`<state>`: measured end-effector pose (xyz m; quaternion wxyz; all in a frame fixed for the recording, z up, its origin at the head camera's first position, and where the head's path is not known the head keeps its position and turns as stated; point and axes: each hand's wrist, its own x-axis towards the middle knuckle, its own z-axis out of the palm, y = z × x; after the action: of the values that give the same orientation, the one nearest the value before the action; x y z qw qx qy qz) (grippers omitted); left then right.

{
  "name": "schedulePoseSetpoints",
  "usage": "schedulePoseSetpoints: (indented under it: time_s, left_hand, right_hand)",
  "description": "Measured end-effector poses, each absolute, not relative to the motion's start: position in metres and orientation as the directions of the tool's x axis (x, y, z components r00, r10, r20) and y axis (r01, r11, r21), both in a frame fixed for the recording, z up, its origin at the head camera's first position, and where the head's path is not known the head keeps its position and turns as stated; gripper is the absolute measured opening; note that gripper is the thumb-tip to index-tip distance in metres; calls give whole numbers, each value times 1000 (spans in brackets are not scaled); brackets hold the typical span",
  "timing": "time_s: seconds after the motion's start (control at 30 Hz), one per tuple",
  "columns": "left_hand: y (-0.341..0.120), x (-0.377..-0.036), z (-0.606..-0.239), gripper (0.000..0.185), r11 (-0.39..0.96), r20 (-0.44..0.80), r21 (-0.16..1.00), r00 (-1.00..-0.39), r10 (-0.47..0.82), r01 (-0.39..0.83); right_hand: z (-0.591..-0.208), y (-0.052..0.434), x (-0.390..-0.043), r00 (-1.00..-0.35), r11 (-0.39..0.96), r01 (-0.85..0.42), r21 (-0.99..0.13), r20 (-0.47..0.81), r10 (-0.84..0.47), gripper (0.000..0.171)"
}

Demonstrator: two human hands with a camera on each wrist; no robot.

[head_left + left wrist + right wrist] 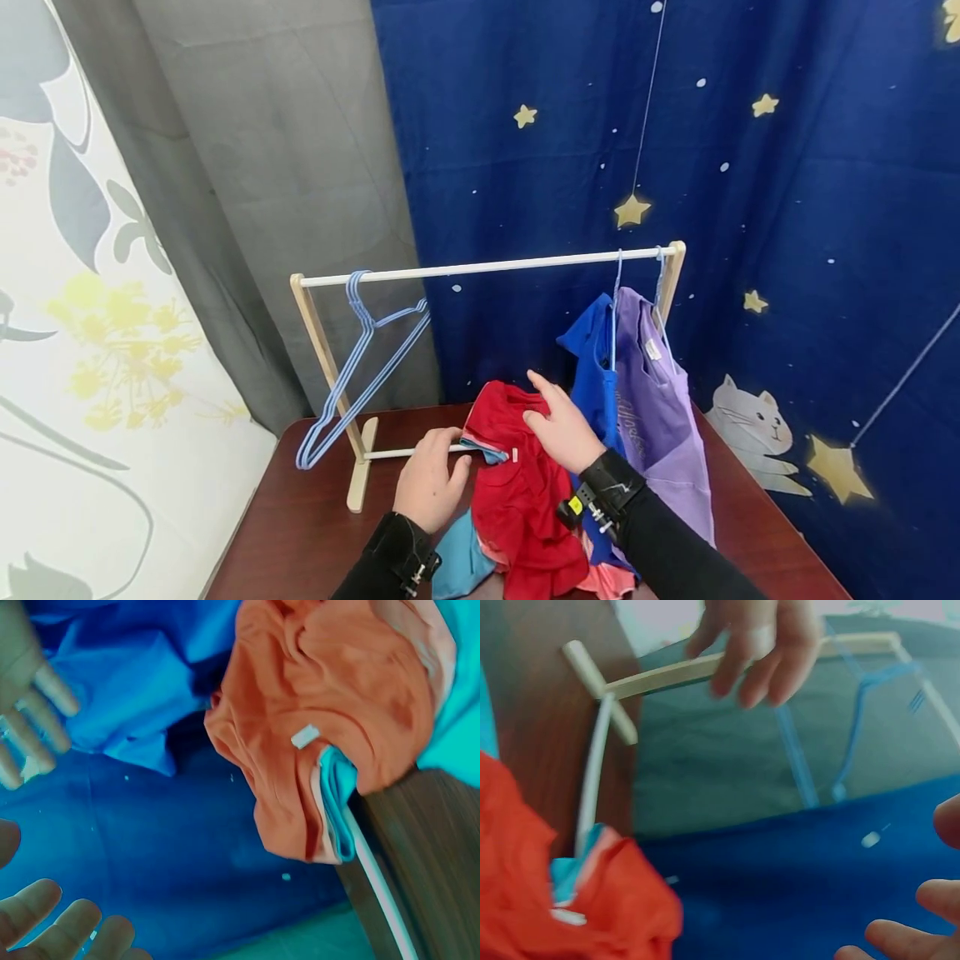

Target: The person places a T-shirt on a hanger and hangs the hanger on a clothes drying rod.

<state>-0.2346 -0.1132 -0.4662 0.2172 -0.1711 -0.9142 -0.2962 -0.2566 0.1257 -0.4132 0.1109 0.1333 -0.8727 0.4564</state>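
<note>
Two garments already hang at the far right end of the rack [480,267]: a blue shirt [592,367] and a purple shirt [660,408], each on a hanger. Spare blue hangers [360,367] wait beyond the left hand [429,483]. The red shirt [525,492] is not yet hung; it lies heaped on the worktop [300,517] between both hands, over teal and pink pieces. The left hand rests loosely open beside it; the right hand [562,429] lies flat on top, fingers spread, gripping nothing

I wear black sleeves to both wrists, each ending in a black strap; behind my right grip [564,427] the strap carries a small yellow tag.
</note>
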Motion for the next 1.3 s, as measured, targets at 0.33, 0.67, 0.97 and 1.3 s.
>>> schedulePoseSetpoints:
  time_s: [0.33,0.67,0.97,1.3]
  left_hand:
    - [-148,-246,-464,40,833,525,383,-836,160,400]
    - [-192,-264,-425,39,903,685,114,-691,231,415]
    - [-232,-295,-394,49,960,758,-42,-617,211,275]
    - [-245,-304,-401,22,975,754,19,-643,131,220]
  right_hand:
    - [-463,143,-272,-949,593,-277,-756,313,-44,60]
    - [-480,150,-276,-937,605,-280,-745,348,-6,59]
    - [-480,148,-277,-939,575,-269,-773,343,22,55]
    - [-484,154,-277,-960,551,-220,-805,279,24,52]
